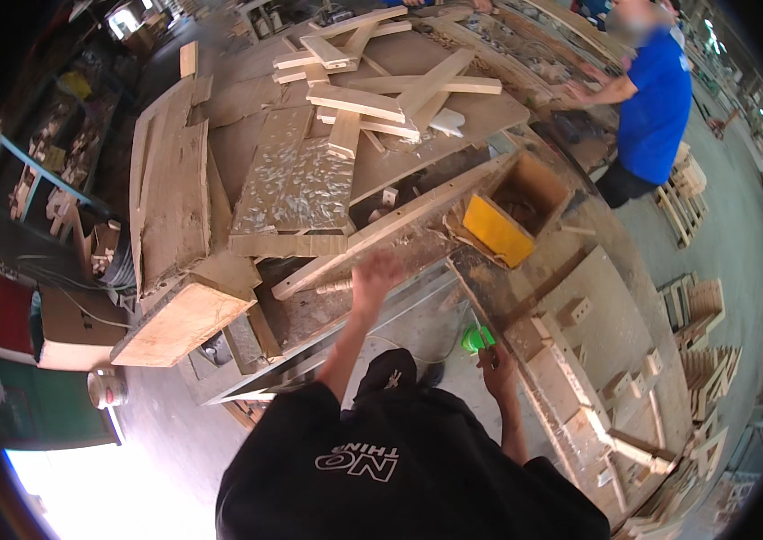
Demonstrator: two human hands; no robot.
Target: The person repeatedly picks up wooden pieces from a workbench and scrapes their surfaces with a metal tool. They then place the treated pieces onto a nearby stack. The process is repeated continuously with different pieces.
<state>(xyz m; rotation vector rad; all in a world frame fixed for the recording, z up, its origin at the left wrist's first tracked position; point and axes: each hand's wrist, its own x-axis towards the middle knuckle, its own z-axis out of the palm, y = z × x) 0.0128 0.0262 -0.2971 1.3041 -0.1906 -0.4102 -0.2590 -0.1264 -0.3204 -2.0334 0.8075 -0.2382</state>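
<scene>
My left hand (378, 277) is slightly blurred, its fingers stretched out over the near edge of the bench beside a long wooden rail (399, 223). A short ridged wooden dowel (334, 286) lies by that hand. My right hand (497, 369) is closed at the edge of the right-hand bench, around a bright green tool (476, 339) with a dark part; its exact kind I cannot make out. Beyond my hands stands an open wooden box with a yellow front (498, 231). A wide board (296, 180) covered in pale flecks lies past the rail.
Several loose planks (363, 103) are piled at the far side. A thick slab (185, 322) juts out on the left. On the right-hand bench (534, 301) lies a wooden frame (579, 378) with small blocks. A co-worker in a blue shirt (656, 108) stands at far right.
</scene>
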